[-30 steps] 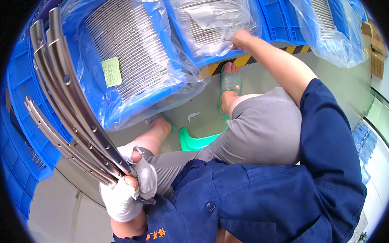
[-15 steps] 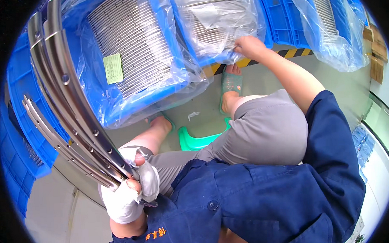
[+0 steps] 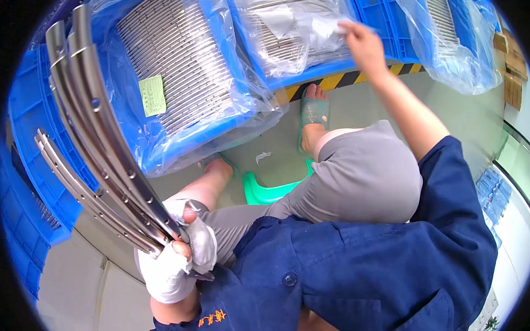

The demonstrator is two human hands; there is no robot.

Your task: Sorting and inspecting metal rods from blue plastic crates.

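Note:
My left hand [image 3: 172, 274], in a white glove with bare fingertips poking through, is closed round a bundle of long curved metal strips [image 3: 122, 182]. The strips have small holes along them and fan up toward the upper left. My right hand [image 3: 363, 48], bare, pinches the edge of a clear plastic bag [image 3: 321, 32] over the middle blue crate [image 3: 323, 70]. Under that plastic lie rows of similar metal strips [image 3: 275, 48], partly veiled. To the left, another plastic-lined crate [image 3: 199, 133] holds many strips with a pale green paper slip [image 3: 153, 95] on them.
More blue crates [image 3: 40, 150] stand at the left, and a bag-lined one [image 3: 444, 19] at the upper right. A green plastic stool [image 3: 272, 193] is between my legs. Yellow-black tape [image 3: 332, 82] marks the floor by the crates. Wooden blocks [image 3: 510, 69] are far right.
My right hand has moved up and to the right, pulling the plastic bag's edge back over the middle crate. The left hand's bundle has shifted slightly.

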